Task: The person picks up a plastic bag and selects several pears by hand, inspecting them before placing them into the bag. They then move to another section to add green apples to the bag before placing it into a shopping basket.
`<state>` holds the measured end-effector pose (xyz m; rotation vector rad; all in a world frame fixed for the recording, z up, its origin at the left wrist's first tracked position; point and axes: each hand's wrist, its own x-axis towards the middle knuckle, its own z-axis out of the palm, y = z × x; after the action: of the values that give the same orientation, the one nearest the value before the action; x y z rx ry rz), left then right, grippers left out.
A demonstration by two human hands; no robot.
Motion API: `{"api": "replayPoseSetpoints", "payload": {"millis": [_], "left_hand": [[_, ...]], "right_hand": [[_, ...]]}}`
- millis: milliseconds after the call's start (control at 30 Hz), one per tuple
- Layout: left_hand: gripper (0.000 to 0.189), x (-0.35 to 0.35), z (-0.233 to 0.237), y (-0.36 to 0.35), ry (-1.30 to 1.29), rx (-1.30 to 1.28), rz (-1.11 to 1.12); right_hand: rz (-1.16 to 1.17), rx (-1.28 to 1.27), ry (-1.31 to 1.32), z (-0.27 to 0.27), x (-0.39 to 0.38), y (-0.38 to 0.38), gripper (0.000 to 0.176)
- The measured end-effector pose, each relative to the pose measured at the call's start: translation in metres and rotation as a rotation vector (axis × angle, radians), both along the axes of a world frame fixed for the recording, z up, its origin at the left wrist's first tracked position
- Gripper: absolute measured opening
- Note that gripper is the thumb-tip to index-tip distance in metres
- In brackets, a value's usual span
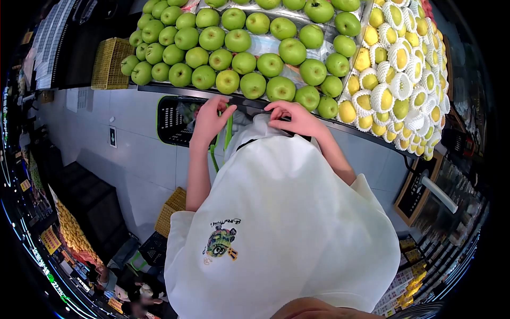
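Note:
My left hand is raised just in front of the apple display's edge, fingers loosely curled and thumb apart from them. A green basket handle hangs beside its thumb and wrist; I see no clear grip on it. To the right, my right hand hovers palm down over the front of my white shirt, its fingers bent and apart. Nothing plainly shows in either hand. Close beyond both hands lie several green apples in rows. Below them, a black basket with a green rim has clear plastic wrapping inside.
Yellow fruit in white foam nets is heaped at the right of the display. A wicker basket stands at the left end, another lower down. A framed board is at the right. Other people are at lower left.

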<state>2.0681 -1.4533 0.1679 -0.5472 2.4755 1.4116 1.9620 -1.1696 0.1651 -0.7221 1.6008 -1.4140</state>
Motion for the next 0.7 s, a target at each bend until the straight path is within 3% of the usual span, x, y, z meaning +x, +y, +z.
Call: {"api": "replayPoseSetpoints", "payload": {"millis": [67,167,233,367,633,700], "left_hand": [[0.048,-0.025,0.020,0.016,0.494,-0.635,-0.225],[0.059,-0.053,0.025,0.047,0.525,-0.525,-0.237],[0.064,-0.063,0.015,0.059,0.488,-0.477,-0.227],[0.078,-0.063,0.002,0.068,0.377,-0.528,-0.248],[0.076,-0.070,-0.012,0.062,0.391,-0.611,-0.268],[0.074,-0.073,-0.006,0.057,0.367,-0.525,-0.298]], "right_hand": [[-0.089,0.058,0.113,0.024,-0.003,0.014,0.039],[-0.243,0.208,0.327,0.033,-0.011,0.020,0.043],[-0.325,0.174,0.703,0.031,-0.017,0.016,0.047],[-0.165,0.397,0.894,0.030,-0.021,0.004,0.068],[-0.156,0.611,0.907,0.007,-0.019,-0.014,0.095],[-0.143,0.640,0.872,0.005,-0.020,-0.014,0.104]]}}
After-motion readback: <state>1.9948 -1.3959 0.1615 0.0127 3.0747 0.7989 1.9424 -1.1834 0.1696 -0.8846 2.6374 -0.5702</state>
